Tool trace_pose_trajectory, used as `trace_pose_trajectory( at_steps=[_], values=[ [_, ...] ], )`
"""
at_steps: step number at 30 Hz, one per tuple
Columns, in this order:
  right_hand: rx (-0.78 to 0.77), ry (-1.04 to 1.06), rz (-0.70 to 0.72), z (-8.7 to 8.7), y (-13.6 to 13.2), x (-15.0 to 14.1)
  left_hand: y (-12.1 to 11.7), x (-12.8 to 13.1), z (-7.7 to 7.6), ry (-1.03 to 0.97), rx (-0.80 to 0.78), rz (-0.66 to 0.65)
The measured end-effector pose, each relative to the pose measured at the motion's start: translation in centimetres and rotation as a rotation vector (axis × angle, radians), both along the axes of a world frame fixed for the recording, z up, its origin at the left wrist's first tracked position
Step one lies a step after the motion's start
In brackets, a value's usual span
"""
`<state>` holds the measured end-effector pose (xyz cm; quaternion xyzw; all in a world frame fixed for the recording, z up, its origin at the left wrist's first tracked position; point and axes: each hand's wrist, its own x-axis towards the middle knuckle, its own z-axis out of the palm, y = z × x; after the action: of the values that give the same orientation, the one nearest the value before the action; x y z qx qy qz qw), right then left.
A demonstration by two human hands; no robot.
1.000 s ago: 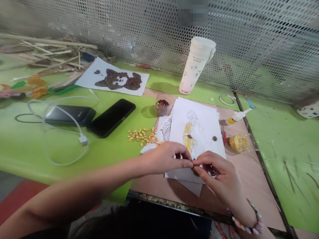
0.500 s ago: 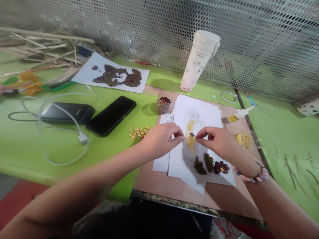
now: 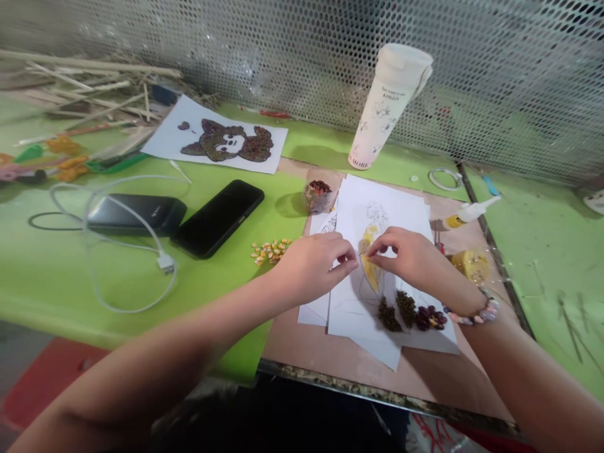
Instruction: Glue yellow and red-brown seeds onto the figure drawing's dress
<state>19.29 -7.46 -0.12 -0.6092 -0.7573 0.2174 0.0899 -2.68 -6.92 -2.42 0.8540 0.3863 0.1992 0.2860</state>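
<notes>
Green-and-tan bench [image 3: 217, 277], white paper line drawing [image 3: 349, 314] with yellow fill on the tan part. Right hand [image 3: 410, 255] has its fingers pinched at the yellow, left hand [image 3: 314, 264] nearly pinched beside; can't tell if either grips anything. I'd go light, wrist clear of the dark-red bean cluster [image 3: 430, 318].

Soft overhead light, moderately bright; faint shadows, sheen on table [image 3: 226, 283]; edges blurry w/ distortion.
</notes>
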Motion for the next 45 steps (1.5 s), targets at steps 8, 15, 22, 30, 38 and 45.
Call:
trace_pose_trajectory(
  at_steps=[8,15,22,30,38,45],
  values=[
    [0.018,-0.011,0.024,-0.4,0.5,0.6,0.2,0.0,0.0,0.013,0.002,-0.022],
    [0.056,-0.013,0.039,-1.1,0.5,1.0,0.2,0.1,0.2,0.032,-0.008,-0.031],
    [0.124,-0.038,0.062,-1.4,0.3,1.4,0.1,0.2,0.3,0.053,-0.019,-0.023],
    [0.226,-0.083,0.191,-1.7,-0.3,1.6,0.2,0.1,0.2,0.055,-0.012,-0.023],
    [0.290,-0.151,0.245,-2.7,-0.1,1.8,0.3,0.2,0.4,0.061,-0.031,-0.019],
    [0.321,-0.175,0.263,-2.6,-0.2,1.6,0.2,0.2,0.2,0.055,-0.015,-0.020]
  ],
)
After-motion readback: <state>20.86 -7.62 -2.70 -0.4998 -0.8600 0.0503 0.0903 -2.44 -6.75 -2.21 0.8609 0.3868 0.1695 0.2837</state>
